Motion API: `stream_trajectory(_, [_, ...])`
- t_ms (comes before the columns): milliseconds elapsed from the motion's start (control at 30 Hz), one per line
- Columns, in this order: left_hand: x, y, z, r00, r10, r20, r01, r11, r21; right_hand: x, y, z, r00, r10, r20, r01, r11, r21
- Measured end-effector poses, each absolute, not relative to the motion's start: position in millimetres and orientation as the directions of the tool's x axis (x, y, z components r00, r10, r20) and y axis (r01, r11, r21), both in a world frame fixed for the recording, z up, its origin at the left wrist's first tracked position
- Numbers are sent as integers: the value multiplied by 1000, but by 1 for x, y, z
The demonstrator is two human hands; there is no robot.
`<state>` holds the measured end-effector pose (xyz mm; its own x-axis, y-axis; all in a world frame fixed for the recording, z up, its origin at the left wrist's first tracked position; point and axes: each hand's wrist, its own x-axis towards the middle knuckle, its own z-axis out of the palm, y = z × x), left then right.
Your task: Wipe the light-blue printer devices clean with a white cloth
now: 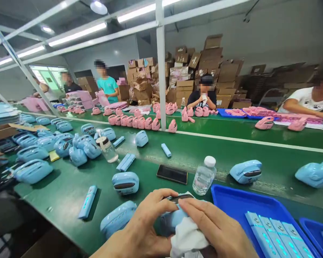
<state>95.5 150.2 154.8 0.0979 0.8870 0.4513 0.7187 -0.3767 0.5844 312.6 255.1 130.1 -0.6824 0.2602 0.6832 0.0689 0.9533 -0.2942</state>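
My left hand [148, 222] grips a glossy light-blue plastic housing [172, 218] from its left side, thumb below and fingers on top near a dark oval panel. My right hand [218, 229] is closed on a crumpled white cloth [188, 234], pressed against the same housing, with fingertips over its top. Both hands cover much of the housing. Just left of my left hand lies another blue housing [118, 216], and behind it one with a dark oval panel [125, 182]. A slim blue bar with lit marks [88, 201] lies farther left.
A phone [172, 174] and a clear bottle [204, 175] stand beyond my hands. At right, a blue tray [231, 200] holds several lit blue bars [280, 236]. Many blue housings [80, 143] crowd the left. Pink housings [134, 122] and co-workers line the far side.
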Motion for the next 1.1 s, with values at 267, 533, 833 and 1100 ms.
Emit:
stream_trajectory(267, [106,123,109,128,930,343,524,-358,773,324,215,78,-709,318,630,112,932,-344])
stream_trajectory(533, [98,121,95,207,921,331,666,-380,642,341,221,70,-471,872,132,308,304,-902])
stream_trajectory(833, [103,123,81,181,904,387,632,-409,658,305,190,66,-594,459,661,120,863,-491])
stream_trajectory(1100, [96,118,92,90,978,186,342,-206,917,347,215,46,-510,849,140,246,300,-922])
